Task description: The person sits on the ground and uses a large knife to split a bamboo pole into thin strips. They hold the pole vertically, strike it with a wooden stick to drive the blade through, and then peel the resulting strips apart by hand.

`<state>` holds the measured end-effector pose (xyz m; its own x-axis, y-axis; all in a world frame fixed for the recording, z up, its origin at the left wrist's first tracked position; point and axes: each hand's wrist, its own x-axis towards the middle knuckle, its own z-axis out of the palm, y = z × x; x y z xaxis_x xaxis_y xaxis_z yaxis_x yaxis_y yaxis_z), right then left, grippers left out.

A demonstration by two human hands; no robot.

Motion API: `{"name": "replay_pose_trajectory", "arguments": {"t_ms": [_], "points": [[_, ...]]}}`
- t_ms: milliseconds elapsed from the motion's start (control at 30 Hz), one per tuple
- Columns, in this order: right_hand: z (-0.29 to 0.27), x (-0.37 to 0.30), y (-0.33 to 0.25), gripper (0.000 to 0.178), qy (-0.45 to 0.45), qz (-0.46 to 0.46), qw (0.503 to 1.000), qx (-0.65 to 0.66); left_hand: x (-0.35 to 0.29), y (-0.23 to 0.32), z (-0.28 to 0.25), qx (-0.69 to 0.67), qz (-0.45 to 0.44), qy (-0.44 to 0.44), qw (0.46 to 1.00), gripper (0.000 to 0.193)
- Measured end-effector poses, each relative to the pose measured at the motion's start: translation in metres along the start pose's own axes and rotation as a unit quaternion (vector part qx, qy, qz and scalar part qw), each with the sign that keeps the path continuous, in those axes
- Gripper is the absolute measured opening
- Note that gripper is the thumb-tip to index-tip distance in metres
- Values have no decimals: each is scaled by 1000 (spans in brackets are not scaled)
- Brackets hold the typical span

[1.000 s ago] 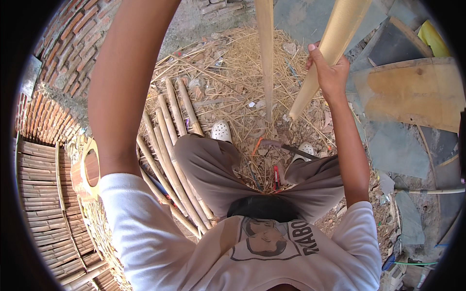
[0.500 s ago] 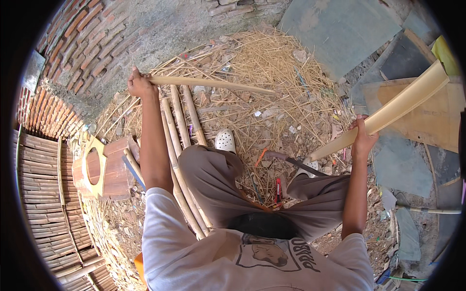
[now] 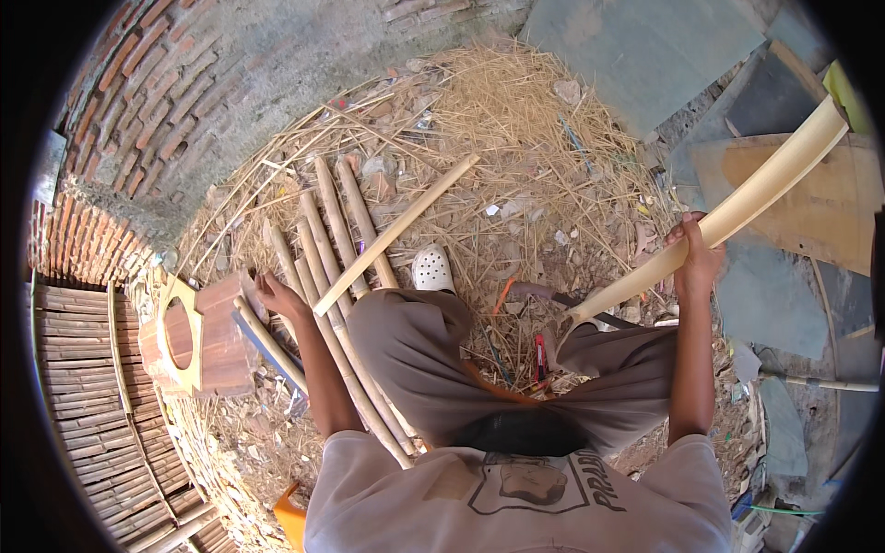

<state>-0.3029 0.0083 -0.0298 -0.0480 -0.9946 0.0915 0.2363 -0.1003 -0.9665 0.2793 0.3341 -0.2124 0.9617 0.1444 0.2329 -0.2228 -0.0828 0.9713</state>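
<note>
In my right hand [image 3: 696,253] is a wide split length of bamboo [image 3: 756,198], its fingers wrapped round the middle. That piece slants from the upper right down to my foot at the lower left. My left hand [image 3: 279,295] is empty, fingers loosely apart, beside the lying poles. A narrow bamboo strip [image 3: 401,230] rests slantwise across the round bamboo poles [image 3: 336,221], apart from that hand. Between my feet lies a blade tool [image 3: 544,293] with a dark curved shape, partly hidden by the split bamboo. Near it is a red-handled tool [image 3: 540,355].
Straw and chips [image 3: 516,101] cover the ground ahead. Grey sheets [image 3: 645,55] and a brown board [image 3: 774,198] lie to the right. At left stand a brown panel with a cut-out yellow frame [image 3: 195,336], a bamboo slat screen [image 3: 78,369] and a brick wall [image 3: 157,83].
My left hand has let go of the narrow strip and drawn back toward me; the strip now lies across the poles. The right hand still grips the wide bamboo, shifted slightly.
</note>
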Motion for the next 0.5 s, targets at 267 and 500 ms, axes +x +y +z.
{"name": "replay_pose_trajectory", "arguments": {"t_ms": [267,500], "points": [[85,-51,47,8,-180,-8,981,-75,-176,322,118,-212,230,-582,750,83],[112,-86,116,32,-415,21,895,-160,-268,346,167,-281,0,-705,651,52]]}}
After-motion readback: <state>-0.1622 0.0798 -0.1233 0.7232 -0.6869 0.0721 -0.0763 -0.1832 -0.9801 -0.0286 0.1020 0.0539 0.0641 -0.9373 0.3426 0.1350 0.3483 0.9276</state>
